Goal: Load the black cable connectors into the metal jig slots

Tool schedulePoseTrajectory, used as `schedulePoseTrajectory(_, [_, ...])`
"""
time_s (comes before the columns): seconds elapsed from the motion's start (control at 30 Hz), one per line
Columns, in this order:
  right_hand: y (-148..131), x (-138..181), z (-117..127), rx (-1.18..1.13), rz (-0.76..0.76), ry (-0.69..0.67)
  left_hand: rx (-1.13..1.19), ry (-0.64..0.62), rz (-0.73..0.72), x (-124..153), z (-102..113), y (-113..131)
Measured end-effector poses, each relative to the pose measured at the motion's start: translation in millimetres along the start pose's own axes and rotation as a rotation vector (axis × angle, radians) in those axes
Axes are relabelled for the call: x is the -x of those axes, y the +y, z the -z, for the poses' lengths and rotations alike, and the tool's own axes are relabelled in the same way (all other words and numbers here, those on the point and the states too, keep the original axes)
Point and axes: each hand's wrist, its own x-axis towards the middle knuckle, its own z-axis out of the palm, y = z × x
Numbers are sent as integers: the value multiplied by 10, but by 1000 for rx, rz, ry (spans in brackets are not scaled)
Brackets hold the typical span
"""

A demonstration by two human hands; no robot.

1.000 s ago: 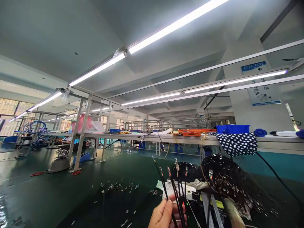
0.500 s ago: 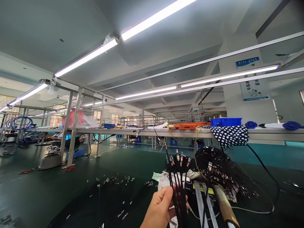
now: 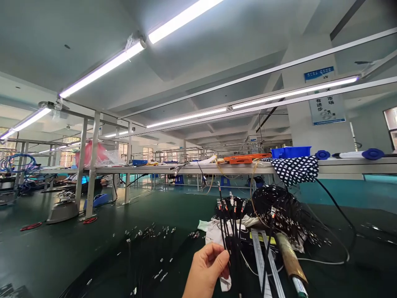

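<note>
My left hand (image 3: 208, 267) is at the bottom centre, thumb and index finger closed in a pinch. One thin black cable (image 3: 222, 229) runs down into the fingertips. Just right of the hand, several more black cables (image 3: 237, 238) stand upright close together, tipped with small clear connector plugs (image 3: 231, 199) showing coloured wires. What holds their lower ends is below the picture. A separate black cable (image 3: 268, 248) with a clear plug (image 3: 273, 212) rises farther right. My right hand is out of view.
Behind the cables lie a white cloth (image 3: 214, 231), metal rulers (image 3: 259, 256), a brown tape-wrapped tube (image 3: 288, 256) and a black cable heap (image 3: 276, 203). Several plug-ended cables (image 3: 161, 260) spread across the dark green table (image 3: 139, 211). A shelf (image 3: 192, 169) with a blue bin (image 3: 290, 152) spans the back.
My left hand has shifted off the bundle of cables to its left side, its fingers now pinched where they were wrapped behind the bundle. The view has turned slightly.
</note>
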Motion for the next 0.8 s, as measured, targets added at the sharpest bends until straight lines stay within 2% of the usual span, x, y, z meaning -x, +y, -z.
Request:
schedulePoseTrajectory(0.1, [-135, 39, -64, -16, -15, -28, -4, 21, 22, -14, 31, -15])
schedulePoseTrajectory(0.33, [-537, 193, -242, -41, -98, -123, 34, -31, 42, 89, -58, 165])
schedulePoseTrajectory(0.57, [-852, 425, -435, -75, -230, -172, -27, -7, -23, 52, -64, 67])
schedulePoseTrajectory(0.67, [-968, 647, -563, -98, -293, -190, 117, -23, 57, 107, -130, 111])
schedulePoseTrajectory(0.8, [-1095, 1094, -837, -121, -357, -245, 333, -163, 233, 140, -253, 74])
